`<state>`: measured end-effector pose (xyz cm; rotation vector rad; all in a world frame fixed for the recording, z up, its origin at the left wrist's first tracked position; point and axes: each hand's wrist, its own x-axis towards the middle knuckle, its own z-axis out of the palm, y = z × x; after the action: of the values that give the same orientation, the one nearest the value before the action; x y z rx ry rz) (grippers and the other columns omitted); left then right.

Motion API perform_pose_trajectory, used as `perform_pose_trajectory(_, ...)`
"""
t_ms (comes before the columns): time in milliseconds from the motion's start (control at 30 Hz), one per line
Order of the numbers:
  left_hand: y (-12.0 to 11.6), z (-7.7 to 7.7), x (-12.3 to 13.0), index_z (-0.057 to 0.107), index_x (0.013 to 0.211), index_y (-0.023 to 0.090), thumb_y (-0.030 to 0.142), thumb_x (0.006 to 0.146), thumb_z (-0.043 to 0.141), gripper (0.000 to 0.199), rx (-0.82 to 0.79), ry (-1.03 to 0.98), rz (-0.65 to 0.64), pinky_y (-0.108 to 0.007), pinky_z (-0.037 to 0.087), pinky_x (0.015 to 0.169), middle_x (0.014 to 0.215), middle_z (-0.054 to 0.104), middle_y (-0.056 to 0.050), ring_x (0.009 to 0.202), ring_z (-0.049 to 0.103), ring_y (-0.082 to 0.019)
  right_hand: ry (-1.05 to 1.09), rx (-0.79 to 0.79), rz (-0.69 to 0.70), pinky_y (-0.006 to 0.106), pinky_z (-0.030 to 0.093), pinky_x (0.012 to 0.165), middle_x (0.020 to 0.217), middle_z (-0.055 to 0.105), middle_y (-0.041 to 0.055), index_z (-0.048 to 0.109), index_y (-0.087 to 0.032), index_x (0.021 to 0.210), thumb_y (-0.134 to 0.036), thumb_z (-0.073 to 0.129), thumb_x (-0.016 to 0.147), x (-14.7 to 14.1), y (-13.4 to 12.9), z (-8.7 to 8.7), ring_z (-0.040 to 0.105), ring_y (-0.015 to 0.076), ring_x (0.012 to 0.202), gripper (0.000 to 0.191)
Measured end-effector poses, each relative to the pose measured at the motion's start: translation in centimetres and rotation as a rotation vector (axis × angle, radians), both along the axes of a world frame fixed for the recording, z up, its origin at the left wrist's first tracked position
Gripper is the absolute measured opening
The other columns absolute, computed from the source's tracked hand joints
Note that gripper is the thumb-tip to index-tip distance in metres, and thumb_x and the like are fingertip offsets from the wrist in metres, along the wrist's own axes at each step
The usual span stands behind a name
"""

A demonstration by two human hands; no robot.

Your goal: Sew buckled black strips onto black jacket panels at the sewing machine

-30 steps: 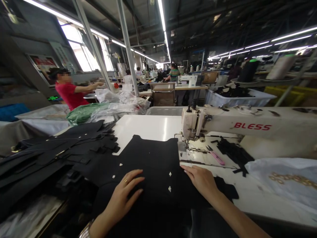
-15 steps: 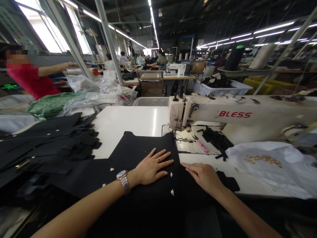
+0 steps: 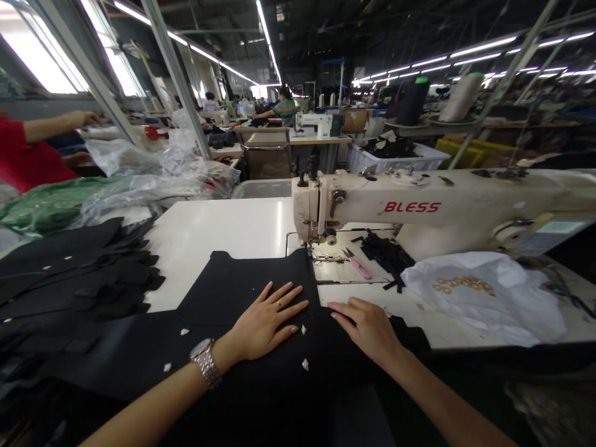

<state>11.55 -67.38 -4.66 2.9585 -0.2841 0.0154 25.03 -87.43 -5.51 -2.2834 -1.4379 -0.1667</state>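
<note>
A wide black fabric piece (image 3: 251, 270) lies on the sewing machine bed, its far right corner under the needle and presser foot area of a white sewing machine (image 3: 400, 202). My left hand (image 3: 267, 320), with a ring and a wristwatch, rests flat on it with spread fingers. At the right edge of the piece, my right hand (image 3: 365, 326) has thumb and forefinger close together on the fabric, the other fingers curled. Small metal fittings (image 3: 305, 364) sit on the black fabric near my left hand. The fabric's near end drops into shadow.
Pink-handled thread snips (image 3: 358, 266) and a heap of black strips (image 3: 384, 251) lie right of the needle. A white plastic bag (image 3: 493, 316) holds gold-coloured rings (image 3: 465, 284). Stacked black pieces (image 3: 79, 273) are at left. A co-worker in red (image 3: 28, 149) stands beyond plastic-wrapped bundles (image 3: 162, 180).
The view has turned slightly right, so the machine and table appear farther left. Both hands keep nearly the same places on the black fabric piece.
</note>
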Motion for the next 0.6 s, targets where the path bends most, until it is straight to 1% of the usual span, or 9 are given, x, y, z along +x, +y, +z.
perform_pose_trajectory(100,-0.2,0.0,0.0,0.021,0.132,0.031,0.035,0.088,0.032,0.045,0.025,-0.028,0.002,-0.049,0.013,0.102,0.14,0.018,-0.001,0.128,0.017,-0.024,-0.033,0.183,-0.021,0.032,0.046,0.067,0.078,0.055,0.0067,0.064,-0.017,0.092,-0.02,0.054,0.077,-0.6,-0.2,0.3,0.054,0.0193,0.076,0.018)
perform_pose_trajectory(200,-1.1,0.1,-0.3,0.019,0.132,0.03,0.031,0.088,0.032,0.046,0.083,-0.06,-0.006,-0.048,0.015,0.102,0.14,0.019,0.0,0.127,0.019,-0.022,0.022,0.355,0.055,0.032,0.045,0.071,0.084,0.053,0.0069,0.061,-0.017,0.089,-0.015,0.05,0.078,-1.4,-1.0,0.8,0.052,0.018,0.081,0.015)
perform_pose_trajectory(267,-2.2,-0.1,-0.9,0.016,0.134,0.026,0.03,0.087,0.034,0.05,0.134,-0.1,-0.03,-0.044,0.014,0.103,0.14,0.019,-0.001,0.127,0.019,-0.021,0.061,0.404,0.087,0.029,0.045,0.071,0.083,0.053,0.0058,0.06,-0.018,0.087,-0.015,0.048,0.079,-1.4,-2.0,1.1,0.052,0.0164,0.081,0.015)
perform_pose_trajectory(300,-2.9,-0.3,-1.3,0.016,0.134,0.024,0.028,0.086,0.037,0.052,0.164,-0.132,-0.043,-0.043,0.013,0.104,0.14,0.02,-0.002,0.127,0.019,-0.021,0.069,0.407,0.078,0.028,0.046,0.072,0.083,0.053,0.0055,0.06,-0.018,0.087,-0.015,0.048,0.08,-1.1,-2.6,1.4,0.052,0.0159,0.081,0.014)
perform_pose_trajectory(333,-3.7,-0.7,-1.6,0.017,0.134,0.022,0.027,0.085,0.039,0.054,0.193,-0.172,-0.061,-0.042,0.009,0.105,0.14,0.021,-0.003,0.127,0.019,-0.021,0.069,0.388,0.046,0.027,0.046,0.072,0.084,0.054,0.0054,0.06,-0.018,0.087,-0.016,0.048,0.08,-0.5,-3.2,1.6,0.053,0.0154,0.082,0.014)
perform_pose_trajectory(367,-4.5,-1.2,-2.0,0.02,0.133,0.022,0.027,0.083,0.042,0.055,0.218,-0.222,-0.087,-0.042,0.005,0.105,0.139,0.022,-0.004,0.127,0.019,-0.021,0.06,0.331,-0.019,0.026,0.046,0.072,0.087,0.055,0.0053,0.06,-0.018,0.088,-0.016,0.047,0.081,0.4,-3.8,1.9,0.054,0.0146,0.082,0.015)
perform_pose_trajectory(467,-7.0,-3.6,-2.9,0.035,0.127,0.027,0.026,0.081,0.047,0.047,0.252,-0.4,-0.265,-0.043,-0.005,0.104,0.135,0.031,-0.003,0.124,0.026,-0.021,0.016,0.034,-0.274,0.025,0.045,0.078,0.098,0.057,0.0068,0.059,-0.016,0.093,-0.012,0.046,0.081,4.2,-4.7,2.9,0.055,0.0146,0.087,0.018)
perform_pose_trajectory(533,-8.3,-4.9,-3.1,0.044,0.12,0.03,0.023,0.083,0.045,0.037,0.229,-0.511,-0.372,-0.044,-0.005,0.104,0.13,0.04,-0.002,0.12,0.034,-0.02,0.002,-0.133,-0.381,0.028,0.043,0.081,0.098,0.059,0.0094,0.059,-0.014,0.092,-0.01,0.048,0.079,6.9,-4.3,3.4,0.055,0.0175,0.09,0.017)
perform_pose_trajectory(600,-9.1,-5.1,-2.8,0.052,0.111,0.028,0.018,0.085,0.041,0.03,0.136,-0.615,-0.386,-0.041,0.003,0.105,0.122,0.049,-0.003,0.114,0.041,-0.018,0.008,-0.21,-0.432,0.033,0.044,0.079,0.089,0.061,0.011,0.06,-0.01,0.086,-0.009,0.053,0.077,9.0,-3.4,3.5,0.057,0.0203,0.087,0.012)
